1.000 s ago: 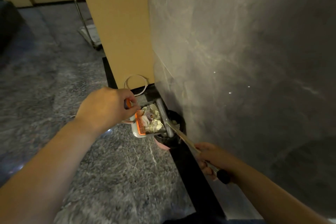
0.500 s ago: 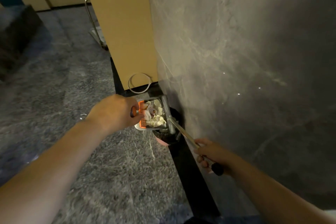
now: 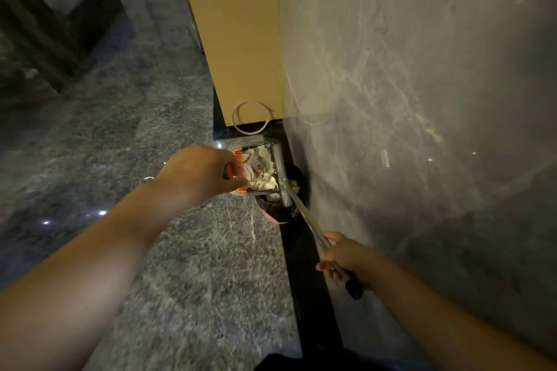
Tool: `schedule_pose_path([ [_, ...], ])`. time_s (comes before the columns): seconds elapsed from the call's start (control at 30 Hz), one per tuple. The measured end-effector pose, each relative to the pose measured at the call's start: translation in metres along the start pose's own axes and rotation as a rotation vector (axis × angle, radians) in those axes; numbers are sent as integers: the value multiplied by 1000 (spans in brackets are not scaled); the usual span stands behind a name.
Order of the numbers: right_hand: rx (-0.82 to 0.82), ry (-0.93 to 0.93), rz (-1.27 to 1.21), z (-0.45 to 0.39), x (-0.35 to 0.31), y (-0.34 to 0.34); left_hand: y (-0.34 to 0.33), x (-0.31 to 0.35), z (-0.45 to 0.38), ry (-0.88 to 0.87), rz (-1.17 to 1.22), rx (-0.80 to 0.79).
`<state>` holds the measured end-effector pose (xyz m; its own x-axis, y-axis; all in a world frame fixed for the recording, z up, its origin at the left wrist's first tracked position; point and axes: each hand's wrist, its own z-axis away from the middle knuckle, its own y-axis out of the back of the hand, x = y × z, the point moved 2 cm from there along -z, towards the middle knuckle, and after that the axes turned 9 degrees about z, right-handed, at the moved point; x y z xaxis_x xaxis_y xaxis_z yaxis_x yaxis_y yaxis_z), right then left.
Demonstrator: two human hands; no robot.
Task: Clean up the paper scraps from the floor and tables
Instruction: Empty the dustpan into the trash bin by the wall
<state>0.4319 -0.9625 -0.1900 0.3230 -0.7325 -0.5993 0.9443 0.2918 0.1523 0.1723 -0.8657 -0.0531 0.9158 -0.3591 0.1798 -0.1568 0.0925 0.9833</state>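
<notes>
A grey dustpan [image 3: 278, 159] with an orange comb edge [image 3: 239, 156] holds several white paper scraps [image 3: 262, 173]. It is tilted over a small dark bin [image 3: 291, 179] with a pink rim that stands against the wall. My left hand [image 3: 200, 173] grips the comb side of the pan. My right hand [image 3: 343, 259] holds the pan's long metal handle [image 3: 304, 211] near its black end. A few scraps lie inside the bin.
A grey marble wall [image 3: 422, 99] runs along the right with a black skirting strip [image 3: 310, 295] at its foot. A tan panel [image 3: 238, 33] stands behind the bin, a white wire loop [image 3: 251, 117] at its base. Grey marble floor [image 3: 150, 190] spreads left; dark furniture [image 3: 54, 33] at far left.
The view has shifted a little. The dustpan has tipped further toward the bin, and my left hand has moved along its comb edge. My right hand stays on the handle.
</notes>
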Motion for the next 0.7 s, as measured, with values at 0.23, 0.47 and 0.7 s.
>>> schedule_pose_path([
  [0.23,96,87,127,0,3,-6,4,-3,-12,10,4,-101],
  [0.47,127,101,63,3,-4,5,-4,-11,-21,0,38,-141],
  [0.7,146,98,54,5,-6,12,8,-2,-26,-39,-64,-34],
])
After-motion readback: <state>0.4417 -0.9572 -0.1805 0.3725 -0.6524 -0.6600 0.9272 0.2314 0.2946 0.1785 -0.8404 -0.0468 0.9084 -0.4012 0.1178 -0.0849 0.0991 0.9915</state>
